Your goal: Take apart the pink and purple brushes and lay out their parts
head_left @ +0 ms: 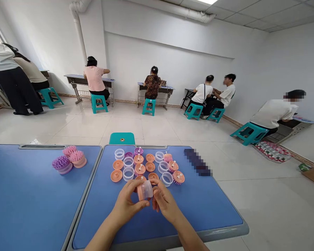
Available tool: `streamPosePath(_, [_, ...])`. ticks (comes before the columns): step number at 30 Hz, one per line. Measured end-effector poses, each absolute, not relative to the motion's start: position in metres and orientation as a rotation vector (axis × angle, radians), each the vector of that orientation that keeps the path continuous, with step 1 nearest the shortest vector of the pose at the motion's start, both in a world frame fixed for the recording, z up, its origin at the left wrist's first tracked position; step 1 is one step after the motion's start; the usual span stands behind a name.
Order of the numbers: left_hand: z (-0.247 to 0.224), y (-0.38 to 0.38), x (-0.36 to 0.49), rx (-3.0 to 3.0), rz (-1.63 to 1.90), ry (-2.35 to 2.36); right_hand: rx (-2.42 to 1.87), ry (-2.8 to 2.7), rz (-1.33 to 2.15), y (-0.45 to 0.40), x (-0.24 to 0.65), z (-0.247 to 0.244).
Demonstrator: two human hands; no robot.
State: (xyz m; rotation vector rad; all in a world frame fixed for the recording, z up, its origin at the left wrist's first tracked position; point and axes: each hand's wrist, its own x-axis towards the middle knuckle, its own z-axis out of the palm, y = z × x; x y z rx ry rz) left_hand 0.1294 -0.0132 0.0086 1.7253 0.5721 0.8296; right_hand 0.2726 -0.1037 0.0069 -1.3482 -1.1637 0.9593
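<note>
Desktops (204, 212), blue (hands (125, 204) (164, 204) above, tiled floor (146, 125))

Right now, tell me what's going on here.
The left hand and right hand together hold a clear plastic ring with a peach disc at one end, above a blue desk. Loose peach discs, more clear rings and pink-bristled brush heads lie spread just ahead. Three bristled brushes, one purple and two pink, sit on the adjoining blue desk. Other people sit at desks along the far walls.
</note>
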Motion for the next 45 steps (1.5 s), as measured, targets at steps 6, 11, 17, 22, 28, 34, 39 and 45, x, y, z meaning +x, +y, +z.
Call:
streamPosePath(6, [0.007, -0.015, 0.129, 1.824, 0.722, 0.479, -1.342, -1.058, 1.119, -0.108, 0.277, 0.003])
streamPosePath(11, [0.008, -0.017, 0.128, 1.752, 0.638, 0.534, -1.245, -1.135, 1.084, -0.112, 0.279, 0.007])
streamPosePath(17, [0.012, -0.014, 0.127, 1.638, 0.678, 0.578, -1.247, -1.340, 0.865, -0.117, 0.284, 0.018])
streamPosePath(22, [0.012, -0.013, 0.127, 1.396, 0.721, 0.556, -1.313, -1.262, 0.909, -0.116, 0.280, 0.016])
streamPosePath(28, [0.023, -0.018, 0.130, 1.101, 0.734, 0.670, -1.404, -1.271, 0.892, -0.111, 0.264, 0.019])
streamPosePath(34, [0.028, -0.018, 0.128, 1.005, 0.742, 0.689, -1.525, -1.292, 0.712, -0.106, 0.256, 0.020])
streamPosePath(39, [0.025, -0.007, 0.120, 0.943, 1.020, 0.736, -1.633, -1.337, 0.686, -0.102, 0.245, 0.017])
streamPosePath(45, [0.026, 0.008, 0.105, 0.826, 1.419, 0.903, -1.740, -1.473, 0.527, -0.083, 0.221, 0.003])
